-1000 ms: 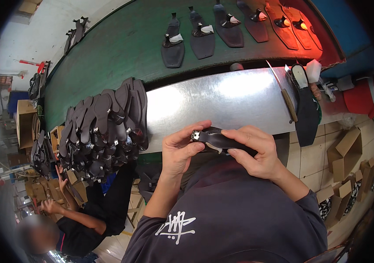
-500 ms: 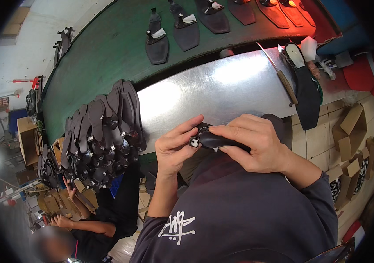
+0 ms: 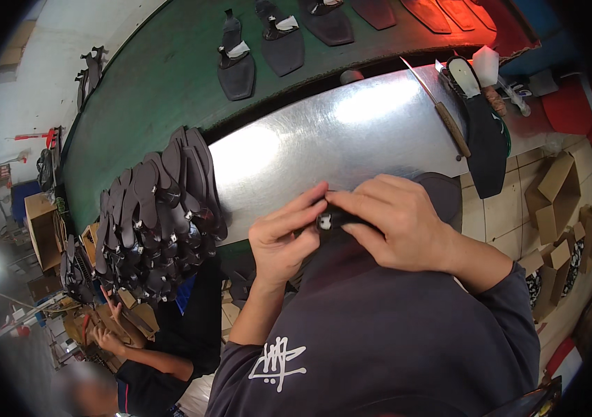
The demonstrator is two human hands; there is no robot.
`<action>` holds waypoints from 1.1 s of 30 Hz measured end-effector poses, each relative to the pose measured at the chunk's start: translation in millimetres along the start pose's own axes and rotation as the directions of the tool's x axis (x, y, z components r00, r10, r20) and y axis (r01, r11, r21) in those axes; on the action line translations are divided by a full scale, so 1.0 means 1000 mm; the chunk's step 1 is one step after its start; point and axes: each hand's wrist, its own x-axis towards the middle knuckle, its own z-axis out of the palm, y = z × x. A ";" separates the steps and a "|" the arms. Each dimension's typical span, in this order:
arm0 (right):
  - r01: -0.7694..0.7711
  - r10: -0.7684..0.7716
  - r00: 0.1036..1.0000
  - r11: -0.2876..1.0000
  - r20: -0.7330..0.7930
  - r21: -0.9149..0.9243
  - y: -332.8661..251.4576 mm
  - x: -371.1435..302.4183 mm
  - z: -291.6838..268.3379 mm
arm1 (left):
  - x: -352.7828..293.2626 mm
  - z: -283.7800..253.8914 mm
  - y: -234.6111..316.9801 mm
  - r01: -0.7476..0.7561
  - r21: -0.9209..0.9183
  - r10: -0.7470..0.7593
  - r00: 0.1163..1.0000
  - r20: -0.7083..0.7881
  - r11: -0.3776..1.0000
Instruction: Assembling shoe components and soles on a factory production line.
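Just over the near edge of the metal worktop (image 3: pixel 275 177), both hands grip a dark shoe sole (image 3: pixel 339 220). Its small heel end, pale with dark marks, faces my left hand (image 3: pixel 283 236), whose fingers and thumb pinch that end. From the other side, my right hand (image 3: pixel 407 226) wraps the sole, thumb below and fingers above, hiding most of it. A dark rounded shape (image 3: pixel 443 194) shows beyond my right hand; whether it belongs to the same sole I cannot tell.
Left lies a pile of dark soles (image 3: pixel 146 201). A wood-handled pointed tool (image 3: pixel 453 128) and a black shoe piece (image 3: pixel 487 146) are at the right. Across the green table (image 3: pixel 150 90) stands a row of sandals (image 3: pixel 283 52). Another person's arm (image 3: pixel 153 360) is at lower left.
The sole has turned between my hands, so its pale end faces more toward me and less of its dark side shows. My fingers have drawn closer together around it.
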 end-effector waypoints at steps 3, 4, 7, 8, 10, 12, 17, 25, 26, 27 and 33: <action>-0.105 0.110 0.994 0.978 -0.018 0.181 0.017 0.000 0.008 | 0.003 0.003 0.000 0.245 -0.104 -0.252 0.966 -0.058 0.964; -0.108 0.112 0.994 0.978 -0.014 0.180 0.017 -0.001 0.007 | 0.005 0.002 0.001 0.246 -0.108 -0.253 0.966 -0.059 0.963; -0.286 0.276 0.958 0.900 0.079 0.329 0.016 -0.002 0.007 | 0.006 0.001 0.003 0.464 -0.222 -0.479 0.878 -0.018 0.858; -0.281 0.268 0.960 0.909 0.087 0.307 0.017 -0.002 0.007 | 0.005 0.002 0.005 0.463 -0.223 -0.479 0.878 -0.019 0.858; -0.287 0.268 0.958 0.913 0.102 0.290 0.018 -0.001 0.007 | 0.007 0.004 0.005 0.469 -0.213 -0.486 0.874 -0.034 0.857; -0.354 0.338 0.935 0.890 0.105 0.289 0.014 0.001 0.007 | 0.007 0.003 0.003 0.485 -0.233 -0.507 0.861 -0.043 0.843; -0.178 0.169 0.984 0.961 0.063 0.212 0.020 -0.003 0.014 | 0.007 0.004 0.005 0.495 -0.290 -0.531 0.846 -0.057 0.819; 0.065 -0.071 0.992 0.996 0.106 0.061 0.026 -0.001 0.011 | 0.012 -0.002 -0.002 0.541 -0.215 -0.568 0.818 -0.088 0.813; 0.030 -0.037 0.989 0.998 0.144 0.053 0.025 -0.001 0.010 | 0.012 -0.001 -0.002 0.542 -0.216 -0.569 0.817 -0.091 0.812; -0.007 -0.001 0.984 0.999 0.180 0.043 0.025 -0.002 0.009 | 0.013 0.001 -0.002 0.537 -0.193 -0.560 0.823 -0.092 0.821; -0.055 0.053 0.993 0.998 0.105 0.016 0.025 -0.005 0.017 | 0.016 0.006 -0.002 0.510 -0.096 -0.519 0.847 -0.118 0.855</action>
